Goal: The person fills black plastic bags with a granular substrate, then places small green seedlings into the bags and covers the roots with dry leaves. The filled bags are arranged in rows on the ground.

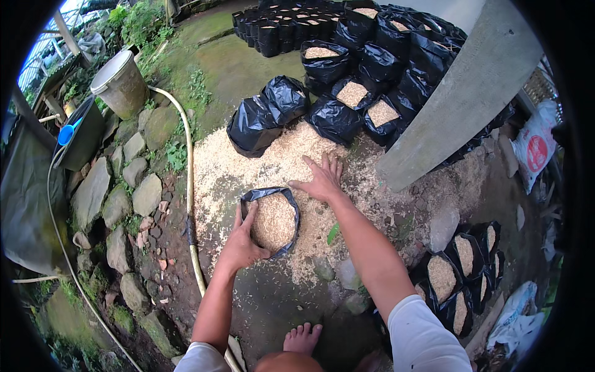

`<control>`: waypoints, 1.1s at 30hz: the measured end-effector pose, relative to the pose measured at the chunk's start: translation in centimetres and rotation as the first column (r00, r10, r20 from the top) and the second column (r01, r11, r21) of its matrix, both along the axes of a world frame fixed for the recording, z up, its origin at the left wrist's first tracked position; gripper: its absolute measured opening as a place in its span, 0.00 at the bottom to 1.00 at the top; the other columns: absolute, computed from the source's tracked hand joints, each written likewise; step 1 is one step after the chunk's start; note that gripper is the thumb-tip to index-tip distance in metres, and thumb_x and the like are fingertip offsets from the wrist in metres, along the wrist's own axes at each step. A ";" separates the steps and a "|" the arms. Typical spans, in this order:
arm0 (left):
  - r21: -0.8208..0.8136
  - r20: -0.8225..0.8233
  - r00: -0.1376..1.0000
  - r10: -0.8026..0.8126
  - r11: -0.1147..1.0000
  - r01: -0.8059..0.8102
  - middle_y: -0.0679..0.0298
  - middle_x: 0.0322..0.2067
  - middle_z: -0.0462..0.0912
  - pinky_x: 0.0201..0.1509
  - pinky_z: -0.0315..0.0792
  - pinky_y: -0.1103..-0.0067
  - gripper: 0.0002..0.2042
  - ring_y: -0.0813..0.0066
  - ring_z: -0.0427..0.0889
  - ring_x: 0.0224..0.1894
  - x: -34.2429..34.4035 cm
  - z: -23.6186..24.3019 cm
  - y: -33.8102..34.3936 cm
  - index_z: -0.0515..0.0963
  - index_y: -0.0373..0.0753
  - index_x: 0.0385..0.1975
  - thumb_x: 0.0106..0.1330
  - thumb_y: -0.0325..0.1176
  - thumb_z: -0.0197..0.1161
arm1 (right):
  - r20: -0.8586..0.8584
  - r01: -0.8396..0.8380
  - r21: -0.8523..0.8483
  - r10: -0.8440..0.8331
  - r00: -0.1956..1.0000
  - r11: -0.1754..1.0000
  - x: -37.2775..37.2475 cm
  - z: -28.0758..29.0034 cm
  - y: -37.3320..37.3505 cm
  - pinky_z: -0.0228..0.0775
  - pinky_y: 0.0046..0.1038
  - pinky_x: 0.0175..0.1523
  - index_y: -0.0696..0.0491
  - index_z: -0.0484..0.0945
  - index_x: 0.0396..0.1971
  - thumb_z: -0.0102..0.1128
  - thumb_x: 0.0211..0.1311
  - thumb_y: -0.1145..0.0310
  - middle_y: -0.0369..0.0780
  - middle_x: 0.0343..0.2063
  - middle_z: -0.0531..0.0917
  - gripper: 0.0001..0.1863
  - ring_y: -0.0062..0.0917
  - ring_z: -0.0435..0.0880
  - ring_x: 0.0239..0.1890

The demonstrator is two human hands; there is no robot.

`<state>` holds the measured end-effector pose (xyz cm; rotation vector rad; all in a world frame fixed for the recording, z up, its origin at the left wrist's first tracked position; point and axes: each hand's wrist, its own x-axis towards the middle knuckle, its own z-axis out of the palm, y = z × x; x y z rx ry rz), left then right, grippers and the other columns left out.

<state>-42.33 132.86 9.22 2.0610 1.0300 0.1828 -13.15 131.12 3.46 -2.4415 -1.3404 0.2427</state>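
Note:
A black plastic grow bag [296, 214] stands upright on the ground before me, filled close to its rim with pale flakes [274, 220] that look like rice husks. My left hand [240, 247] grips the bag's near left side at the rim, fingers along its left wall and thumb toward the front. Just beyond the bag's right edge, my right hand [322, 178] lies with fingers spread over the loose husks [217, 164] heaped on the ground. Nothing shows in that hand, though its palm is hidden.
Filled black bags [334, 119] stand behind the heap, with several more [441, 279] at lower right. A slanted concrete post [462, 93] rises at right. A pale hose [189, 186] runs along the left, past stones [147, 194], a bucket [121, 87] and a dark tub [83, 139].

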 end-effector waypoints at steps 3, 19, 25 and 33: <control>0.234 -0.023 0.998 0.050 0.971 -0.043 0.37 0.76 0.53 0.75 0.67 0.62 0.34 0.42 0.71 0.71 1.5 1.2 3.2 0.81 0.41 0.62 0.48 0.28 0.76 | -0.076 -0.334 0.118 0.344 0.936 0.935 -1.3 -2.9 -0.6 0.41 0.48 0.82 0.38 0.78 0.66 0.70 0.60 0.42 0.44 0.73 0.65 0.34 0.48 0.53 0.78; -0.024 0.101 0.974 0.203 0.979 -0.202 0.39 0.73 0.63 0.79 0.60 0.68 0.49 0.48 0.65 0.75 -2.4 0.8 -0.7 0.58 0.24 0.74 0.49 0.25 0.75 | 0.103 -0.671 -0.018 0.669 0.736 0.741 -4.6 -5.4 -11.6 0.73 0.41 0.66 0.51 0.87 0.50 0.73 0.57 0.66 0.45 0.58 0.82 0.19 0.41 0.78 0.63; 0.076 0.106 0.957 0.271 0.957 -0.280 0.37 0.69 0.68 0.77 0.63 0.67 0.41 0.45 0.69 0.72 -2.8 0.2 -2.8 0.62 0.24 0.72 0.52 0.21 0.67 | -0.798 0.283 0.229 0.013 0.603 0.932 -7.5 6.2 -6.3 0.79 0.28 0.51 0.54 0.90 0.41 0.74 0.61 0.65 0.41 0.42 0.89 0.12 0.24 0.86 0.41; 0.196 0.058 0.968 0.244 0.948 -0.251 0.29 0.69 0.64 0.76 0.62 0.62 0.32 0.37 0.68 0.72 -1.6 -2.0 -1.3 0.77 0.33 0.65 0.54 0.22 0.55 | -0.293 -0.448 0.054 0.443 0.847 0.892 -13.4 7.6 -3.0 0.77 0.45 0.61 0.70 0.79 0.50 0.62 0.63 0.74 0.58 0.46 0.81 0.18 0.44 0.80 0.57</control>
